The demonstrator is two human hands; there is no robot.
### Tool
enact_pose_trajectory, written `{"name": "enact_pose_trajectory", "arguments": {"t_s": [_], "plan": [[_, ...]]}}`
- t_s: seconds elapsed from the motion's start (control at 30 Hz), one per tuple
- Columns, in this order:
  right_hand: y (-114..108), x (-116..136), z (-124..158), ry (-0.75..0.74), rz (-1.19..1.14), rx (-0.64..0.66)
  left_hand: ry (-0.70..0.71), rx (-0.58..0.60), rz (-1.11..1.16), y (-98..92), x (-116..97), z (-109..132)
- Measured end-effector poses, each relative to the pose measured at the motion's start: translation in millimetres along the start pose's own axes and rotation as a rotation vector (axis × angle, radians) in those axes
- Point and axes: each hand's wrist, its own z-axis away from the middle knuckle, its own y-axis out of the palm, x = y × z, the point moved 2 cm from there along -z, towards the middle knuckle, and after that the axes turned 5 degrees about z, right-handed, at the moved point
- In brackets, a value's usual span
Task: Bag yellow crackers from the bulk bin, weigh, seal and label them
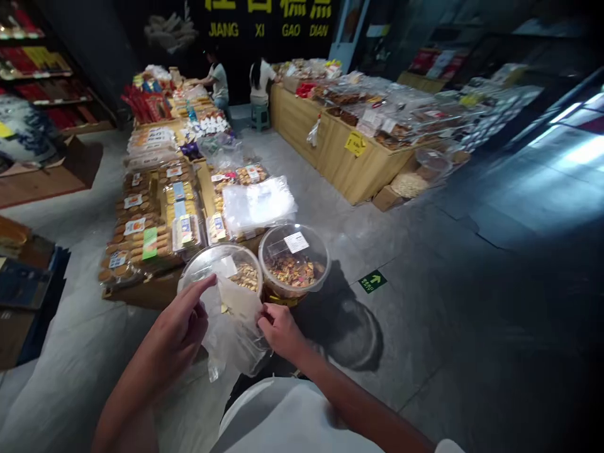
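In the head view, a thin clear plastic bag (238,324) is stretched between my two hands at lower centre. My right hand (282,328) pinches its right edge. My left hand (184,321) is at its left side, the index finger stretched along the bag's upper corner and the other fingers curled; their hold is partly hidden. Behind the bag stands a round clear tub (191,267) with pale pieces inside, partly covered by the bag and my left hand. Touching it on the right, a second lidded tub (322,261) holds mixed dried pieces and bears a white label.
Packaged biscuits (134,224) cover the low display beyond the tubs, with a stack of clear plastic sheets or bags (259,202) at its near corner. A wooden counter (337,148) with packed goods runs along the right. Two people (219,82) are at the back.
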Motion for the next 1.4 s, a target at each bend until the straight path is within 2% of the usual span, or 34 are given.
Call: {"name": "enact_pose_trajectory", "arguments": {"t_s": [0.1, 0.2, 0.3, 0.4, 0.5, 0.6, 0.7, 0.8, 0.9, 1.03, 1.17, 1.27, 1.4], "plan": [[-92.3, -17.4, 27.0, 0.086, -0.126, -0.132, 0.068, 0.002, 0.047, 48.3, -49.6, -20.7], [-188.5, -36.7, 63.8, 0.134, -0.213, -0.243, 0.096, 0.020, 0.145, 113.9, -94.6, -47.9], [-279.5, -61.7, 97.6, 0.185, -0.168, -0.424, 0.145, 0.073, 0.259, 195.8, -137.7, -89.0], [-361.8, -98.9, 122.1, 0.255, -0.096, -0.592, 0.237, 0.195, 0.296, 288.7, -179.3, -143.5], [-439.8, -154.4, 138.1, 0.299, 0.015, -0.763, 0.354, 0.302, 0.248, 388.2, -215.9, -206.7], [-521.7, -225.2, 149.7, 0.339, 0.123, -0.944, 0.456, 0.369, 0.220, 493.6, -247.6, -273.6], [-607.2, -297.5, 160.7, 0.380, 0.206, -1.103, 0.474, 0.431, 0.237, 600.3, -280.5, -339.0], [-687.0, -359.1, 167.5, 0.420, 0.278, -1.174, 0.464, 0.553, 0.265, 698.8, -322.9, -398.2], [-759.1, -406.5, 167.5, 0.475, 0.308, -1.214, 0.471, 0.650, 0.300, 781.5, -376.0, -451.8], [-854.0, -456.2, 162.3, 0.588, 0.289, -1.305, 0.486, 0.761, 0.317, 875.6, -448.9, -519.7], [-956.4, -511.8, 154.4, 0.611, 0.271, -1.373, 0.543, 0.760, 0.285, 972.5, -509.4, -592.7], [-1042.1, -570.6, 146.5, 0.628, 0.251, -1.405, 0.538, 0.741, 0.202, 1058.2, -549.2, -653.5], [-1167.6, -653.5, 133.7, 0.641, 0.201, -1.407, 0.480, 0.734, 0.094, 1176.4, -607.9, -732.7]]}}
